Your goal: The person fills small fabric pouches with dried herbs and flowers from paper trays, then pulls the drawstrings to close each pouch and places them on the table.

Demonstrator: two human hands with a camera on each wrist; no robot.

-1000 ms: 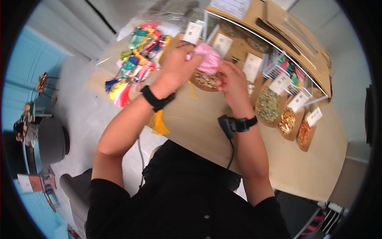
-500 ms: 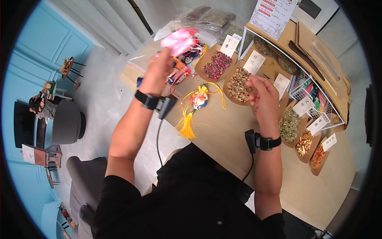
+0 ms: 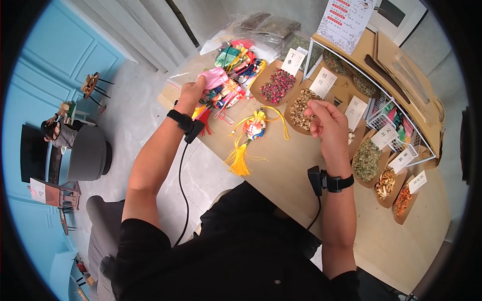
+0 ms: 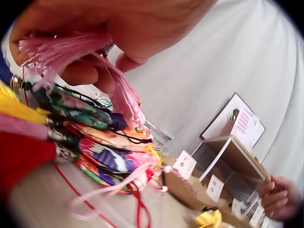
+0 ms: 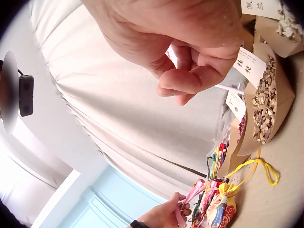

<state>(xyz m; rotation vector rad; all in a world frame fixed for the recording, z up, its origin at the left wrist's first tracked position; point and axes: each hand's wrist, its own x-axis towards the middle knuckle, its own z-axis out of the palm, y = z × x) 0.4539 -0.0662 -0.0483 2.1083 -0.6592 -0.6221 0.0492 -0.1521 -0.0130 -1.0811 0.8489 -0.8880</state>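
My left hand (image 3: 190,95) grips a pink sachet (image 3: 213,79) over the left part of a pile of colourful sachets (image 3: 228,94). In the left wrist view its pink tassel (image 4: 57,54) hangs out by the fingers, above green, floral and purple sachets. My right hand (image 3: 330,125) is raised in front of a kraft-paper tray of brown chips (image 3: 301,113). Its fingers are loosely curled, with nothing seen in them. Between the hands, a patterned sachet (image 3: 254,127) with yellow cord and a yellow tassel lies on the table.
A paper tray of dried rosebuds (image 3: 277,85) stands at the back. More labelled trays, one with green herbs (image 3: 366,159) and one with orange pieces (image 3: 403,203), line the right side. Behind them stands a shelf (image 3: 374,83) with wire baskets. Clear plastic bags (image 3: 271,24) lie at the rear.
Both hands have parted from the pink sachet they worked on together. The left hand has carried it left and lowered it to the pile; the right has moved back beside the trays.
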